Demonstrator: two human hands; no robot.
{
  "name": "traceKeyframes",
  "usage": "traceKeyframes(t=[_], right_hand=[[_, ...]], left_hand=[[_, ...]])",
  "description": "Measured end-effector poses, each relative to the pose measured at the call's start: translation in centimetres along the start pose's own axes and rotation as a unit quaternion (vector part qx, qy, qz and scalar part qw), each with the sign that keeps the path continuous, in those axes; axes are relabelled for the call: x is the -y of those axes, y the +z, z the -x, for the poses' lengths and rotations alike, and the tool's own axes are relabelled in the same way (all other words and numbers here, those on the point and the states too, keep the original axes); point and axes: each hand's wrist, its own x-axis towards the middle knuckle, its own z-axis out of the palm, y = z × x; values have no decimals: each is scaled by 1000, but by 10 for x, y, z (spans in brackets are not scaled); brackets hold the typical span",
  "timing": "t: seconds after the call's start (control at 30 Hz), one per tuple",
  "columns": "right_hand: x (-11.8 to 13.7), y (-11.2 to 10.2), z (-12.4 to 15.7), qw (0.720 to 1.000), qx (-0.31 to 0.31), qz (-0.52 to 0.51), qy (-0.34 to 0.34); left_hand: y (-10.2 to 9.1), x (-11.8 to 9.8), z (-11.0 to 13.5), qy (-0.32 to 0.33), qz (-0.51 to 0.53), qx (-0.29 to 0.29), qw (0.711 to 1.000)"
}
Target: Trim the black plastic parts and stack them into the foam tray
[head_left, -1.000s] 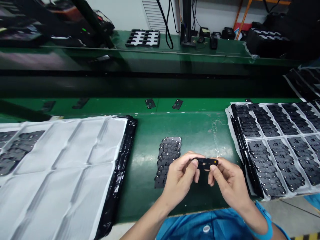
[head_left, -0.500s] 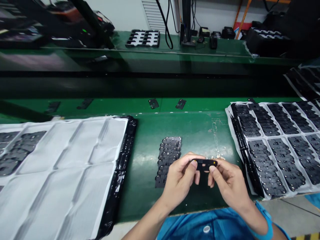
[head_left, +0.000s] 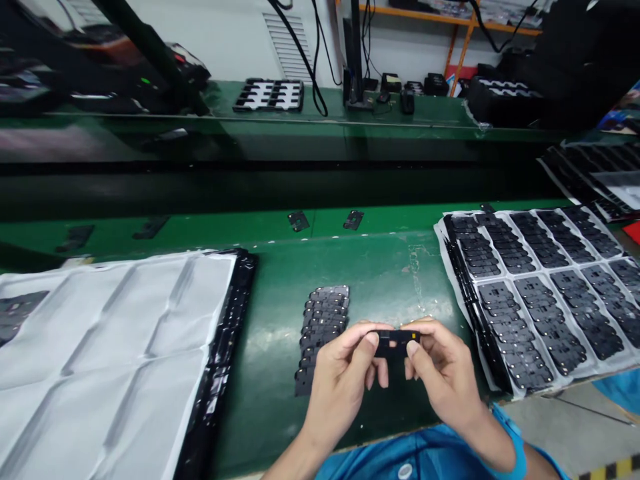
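Apparently, the step in hand is a close handling of one thin black plate (head_left: pixel 385 341), raised above the near part of the green surface (head_left: pixel 390 280). The left hand (head_left: pixel 343 370) pinches its left end and the right hand (head_left: pixel 443 367) its right end, thumbs toward the near side, index fingers along the upper edge, other fingers curled below. Overlapping black plates (head_left: pixel 323 333) lie just left. I judge the next move calls for light, even pressure at both ends. Both forearms reach in from the near edge, wrists well apart.
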Motion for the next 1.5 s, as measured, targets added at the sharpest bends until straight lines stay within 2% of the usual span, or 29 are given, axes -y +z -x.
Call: traceKeyframes(t=[0.2,0.37,0.53,0.73,0.83,1.07,1.17,1.27,1.37,1.5], right_hand=[[-4,6,1,999,-34,-39,-6],[-6,6,2,998,-33,-56,-2],[-8,5,4,997,-30,-72,15],[-6,5,3,992,-40,-101,63],[-4,5,0,988,-33,-115,99],[-7,9,-1,982,-15,-112,154],[-15,13,6,979,18,-89,183],[-27,25,15,974,103,-41,200],[-38,43,24,968,176,15,176],[-44,66,25,966,193,30,168]], left_hand=[[3,-1,6,5,12,5,1000],[8,-3,15,20,16,-25,999],[8,-6,18,37,0,-14,999],[0,4,18,81,-32,38,995],[-4,12,20,93,-35,35,994],[-11,17,26,63,-33,43,997],[-22,20,35,43,-72,27,996],[-43,31,50,25,-139,-7,990],[-66,41,65,-2,-179,-65,982],[-85,39,73,-49,-139,-100,984]])
